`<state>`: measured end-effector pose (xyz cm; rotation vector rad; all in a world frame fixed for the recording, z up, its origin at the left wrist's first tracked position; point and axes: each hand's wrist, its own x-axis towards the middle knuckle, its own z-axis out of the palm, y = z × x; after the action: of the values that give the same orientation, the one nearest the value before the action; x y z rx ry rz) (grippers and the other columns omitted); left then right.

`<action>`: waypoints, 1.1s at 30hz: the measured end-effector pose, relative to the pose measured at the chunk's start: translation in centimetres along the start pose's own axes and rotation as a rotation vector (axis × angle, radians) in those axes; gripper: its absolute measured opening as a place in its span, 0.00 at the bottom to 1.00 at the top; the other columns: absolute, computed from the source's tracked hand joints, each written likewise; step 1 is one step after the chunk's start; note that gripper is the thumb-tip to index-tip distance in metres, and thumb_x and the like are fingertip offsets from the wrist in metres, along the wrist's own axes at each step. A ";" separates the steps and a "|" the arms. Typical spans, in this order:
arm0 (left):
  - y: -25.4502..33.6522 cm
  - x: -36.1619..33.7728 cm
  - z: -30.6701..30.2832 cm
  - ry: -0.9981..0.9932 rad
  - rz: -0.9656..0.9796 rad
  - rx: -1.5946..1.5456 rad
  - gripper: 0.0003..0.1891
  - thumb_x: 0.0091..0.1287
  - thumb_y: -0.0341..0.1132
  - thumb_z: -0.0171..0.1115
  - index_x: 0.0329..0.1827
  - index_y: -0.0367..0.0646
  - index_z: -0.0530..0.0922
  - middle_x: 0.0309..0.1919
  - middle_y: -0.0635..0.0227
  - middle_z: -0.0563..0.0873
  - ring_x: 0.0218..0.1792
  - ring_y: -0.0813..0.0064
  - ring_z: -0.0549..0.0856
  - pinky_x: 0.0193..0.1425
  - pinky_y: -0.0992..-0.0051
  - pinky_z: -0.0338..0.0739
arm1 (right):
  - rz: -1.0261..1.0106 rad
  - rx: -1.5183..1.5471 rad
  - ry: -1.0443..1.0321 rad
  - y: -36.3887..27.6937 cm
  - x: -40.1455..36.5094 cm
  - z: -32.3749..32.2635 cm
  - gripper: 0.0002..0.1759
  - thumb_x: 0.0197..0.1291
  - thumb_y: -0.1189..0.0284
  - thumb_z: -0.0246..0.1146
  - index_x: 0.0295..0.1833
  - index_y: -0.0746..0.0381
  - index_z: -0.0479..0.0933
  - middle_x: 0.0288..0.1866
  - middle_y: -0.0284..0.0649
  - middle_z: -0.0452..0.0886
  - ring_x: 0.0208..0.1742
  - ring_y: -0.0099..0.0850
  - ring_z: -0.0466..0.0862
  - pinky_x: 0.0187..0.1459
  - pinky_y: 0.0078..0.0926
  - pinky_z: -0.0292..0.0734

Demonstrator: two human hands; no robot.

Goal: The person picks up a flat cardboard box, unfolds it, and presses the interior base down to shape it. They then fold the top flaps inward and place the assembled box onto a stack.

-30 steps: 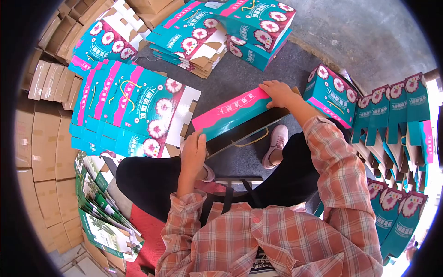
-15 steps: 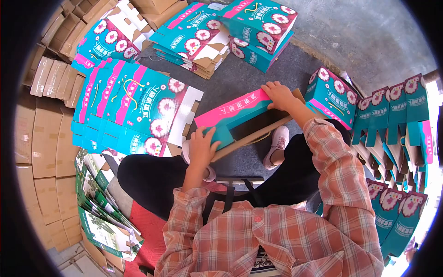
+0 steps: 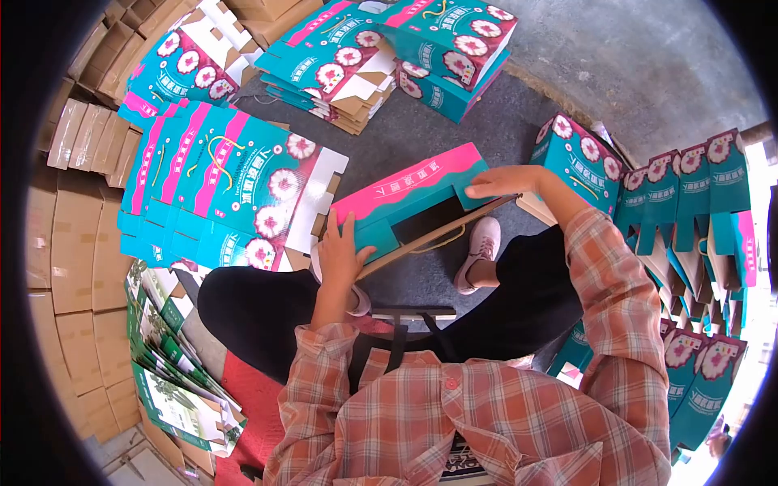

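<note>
A teal and pink carton (image 3: pixel 405 180) is held between my knees, tilted, its long opening facing me and dark inside. My left hand (image 3: pixel 342 249) grips its left end, thumb over the folded-in left teal flap (image 3: pixel 370 240) and fingers along the pink side. At the other end, my right hand (image 3: pixel 504 183) lies with fingers stretched out on the right teal flap (image 3: pixel 436 201), which is folded inward. A yellow cord handle (image 3: pixel 442 240) shows on the near side of the carton.
Flat printed cartons (image 3: pixel 223 178) lie at the left. More flat cartons (image 3: pixel 324 61) and upright cartons (image 3: pixel 454 49) are ahead. Another carton (image 3: pixel 577 166) stands right, beside stacked cartons (image 3: pixel 681 190). Brown boxes (image 3: pixel 77 243) and green-white cardboard (image 3: pixel 174 356) line the left.
My right hand has shifted from the far right corner onto the right end flap, which is now folded in. The brown flap at that end has swung outward.
</note>
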<state>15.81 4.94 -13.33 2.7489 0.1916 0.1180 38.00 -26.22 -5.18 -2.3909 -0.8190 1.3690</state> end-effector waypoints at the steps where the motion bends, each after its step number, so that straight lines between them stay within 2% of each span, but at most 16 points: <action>1: 0.0 0.0 -0.1 -0.017 -0.006 -0.023 0.43 0.47 0.46 0.76 0.67 0.43 0.67 0.69 0.44 0.60 0.65 0.44 0.68 0.60 0.57 0.71 | -0.067 -0.025 -0.042 1.0 0.1 0.3 0.55 0.54 0.28 0.47 0.64 0.71 0.68 0.65 0.59 0.70 0.69 0.49 0.67 0.68 0.45 0.57; 6: -0.2 0.1 0.0 -0.040 -0.020 -0.014 0.44 0.49 0.48 0.74 0.69 0.47 0.64 0.71 0.49 0.57 0.60 0.50 0.73 0.55 0.56 0.71 | -0.201 -0.271 -0.078 0.9 -1.1 0.0 0.56 0.48 0.30 0.56 0.65 0.71 0.66 0.66 0.58 0.69 0.68 0.50 0.68 0.67 0.43 0.60; 8: -0.3 0.1 0.5 -0.056 -0.020 -0.008 0.43 0.50 0.47 0.74 0.69 0.46 0.64 0.71 0.49 0.56 0.60 0.51 0.73 0.55 0.57 0.72 | -0.049 -0.102 -0.031 0.4 -0.6 -0.8 0.52 0.46 0.38 0.67 0.66 0.68 0.65 0.67 0.57 0.67 0.67 0.48 0.68 0.66 0.41 0.63; 10: -1.4 0.3 2.7 0.026 -0.134 -0.636 0.40 0.55 0.43 0.72 0.69 0.44 0.63 0.70 0.50 0.60 0.62 0.55 0.73 0.53 0.61 0.75 | 0.009 -0.051 0.032 0.7 0.1 -1.3 0.53 0.45 0.39 0.68 0.67 0.68 0.65 0.66 0.57 0.68 0.67 0.48 0.69 0.66 0.41 0.64; 11: -2.5 0.6 4.1 0.021 -0.129 -0.635 0.40 0.55 0.43 0.72 0.69 0.44 0.63 0.70 0.50 0.60 0.62 0.55 0.73 0.53 0.61 0.75 | 0.065 -0.006 0.093 0.9 0.4 -1.4 0.54 0.43 0.40 0.70 0.67 0.68 0.64 0.65 0.57 0.68 0.66 0.49 0.69 0.66 0.41 0.65; 12: -3.5 0.9 5.2 0.080 -0.111 -0.830 0.37 0.59 0.43 0.68 0.69 0.42 0.62 0.69 0.51 0.62 0.62 0.57 0.73 0.52 0.64 0.77 | 0.067 0.000 0.095 1.3 1.0 -1.2 0.54 0.43 0.40 0.70 0.67 0.68 0.64 0.65 0.57 0.68 0.66 0.49 0.69 0.66 0.41 0.65; 14: -4.3 0.9 5.8 0.130 -0.094 -1.023 0.34 0.63 0.43 0.65 0.69 0.40 0.62 0.68 0.51 0.64 0.63 0.59 0.73 0.51 0.67 0.79 | 0.182 -0.150 0.525 2.0 2.5 -0.1 0.57 0.40 0.39 0.71 0.68 0.66 0.62 0.61 0.58 0.72 0.64 0.52 0.72 0.65 0.42 0.66; 16: -3.5 0.8 3.0 -0.159 -0.693 -1.158 0.35 0.66 0.49 0.61 0.69 0.38 0.62 0.62 0.52 0.72 0.59 0.62 0.76 0.48 0.66 0.81 | 0.191 -0.125 0.566 3.1 4.4 0.6 0.61 0.37 0.37 0.71 0.68 0.70 0.59 0.57 0.60 0.74 0.61 0.54 0.74 0.63 0.42 0.68; 17: -2.7 0.7 1.7 -0.161 -0.695 -1.155 0.35 0.66 0.49 0.61 0.69 0.38 0.62 0.62 0.52 0.72 0.59 0.62 0.76 0.48 0.66 0.81 | 0.230 -0.058 0.514 3.5 5.3 1.0 0.61 0.36 0.36 0.71 0.66 0.72 0.61 0.58 0.60 0.74 0.61 0.54 0.74 0.62 0.42 0.68; 19: -0.6 0.7 0.1 -0.237 -0.919 -1.226 0.38 0.63 0.57 0.60 0.67 0.36 0.63 0.54 0.53 0.77 0.49 0.63 0.82 0.40 0.68 0.83 | 0.274 0.012 0.465 3.9 6.1 0.8 0.62 0.36 0.35 0.71 0.64 0.74 0.63 0.58 0.61 0.74 0.60 0.54 0.74 0.62 0.42 0.69; 20: -0.4 0.7 0.4 -0.244 -0.915 -1.226 0.38 0.63 0.57 0.60 0.67 0.36 0.63 0.54 0.53 0.77 0.49 0.63 0.82 0.40 0.68 0.83 | 0.259 0.022 0.420 3.9 6.2 0.5 0.61 0.36 0.35 0.70 0.62 0.76 0.65 0.58 0.61 0.74 0.60 0.54 0.75 0.61 0.42 0.69; 22: 0.0 0.7 0.9 -0.483 -0.647 -0.824 0.40 0.59 0.58 0.65 0.65 0.37 0.66 0.48 0.56 0.81 0.41 0.66 0.85 0.32 0.69 0.84 | 0.252 0.036 0.382 3.7 6.1 0.4 0.60 0.36 0.34 0.69 0.59 0.78 0.67 0.57 0.62 0.75 0.60 0.54 0.75 0.60 0.42 0.70; 25: 0.8 1.0 0.1 -0.473 -0.627 -0.932 0.39 0.58 0.57 0.66 0.63 0.36 0.68 0.46 0.55 0.81 0.38 0.67 0.85 0.28 0.72 0.84 | 0.258 -0.049 0.328 2.8 4.1 -1.1 0.56 0.37 0.34 0.68 0.55 0.77 0.71 0.55 0.62 0.76 0.59 0.52 0.76 0.59 0.41 0.70; 29: 3.3 2.3 0.1 -0.459 -0.561 -0.930 0.38 0.57 0.55 0.68 0.61 0.35 0.68 0.44 0.57 0.82 0.37 0.69 0.86 0.29 0.74 0.83 | 0.195 -0.215 0.606 3.5 -1.9 -4.4 0.46 0.41 0.39 0.68 0.51 0.72 0.74 0.47 0.59 0.80 0.50 0.53 0.80 0.52 0.43 0.74; 31: 6.1 4.0 0.2 -0.391 -0.424 -0.973 0.36 0.59 0.50 0.69 0.61 0.33 0.67 0.42 0.58 0.83 0.35 0.70 0.86 0.30 0.76 0.83 | 0.151 -0.202 0.753 3.5 -7.0 -5.6 0.40 0.44 0.43 0.68 0.50 0.68 0.73 0.45 0.57 0.80 0.48 0.52 0.81 0.49 0.44 0.74; 33: 9.0 5.9 1.6 -0.363 -0.308 -0.987 0.34 0.59 0.47 0.69 0.62 0.34 0.67 0.41 0.58 0.83 0.35 0.71 0.86 0.30 0.76 0.82 | 0.267 -0.235 0.866 4.5 -11.4 -5.3 0.40 0.45 0.45 0.69 0.52 0.66 0.72 0.45 0.56 0.80 0.48 0.52 0.80 0.47 0.44 0.75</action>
<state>22.89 -2.98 -11.03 1.6946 0.3399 -0.2944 39.57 -36.35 3.35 -2.9391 -0.4291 0.1858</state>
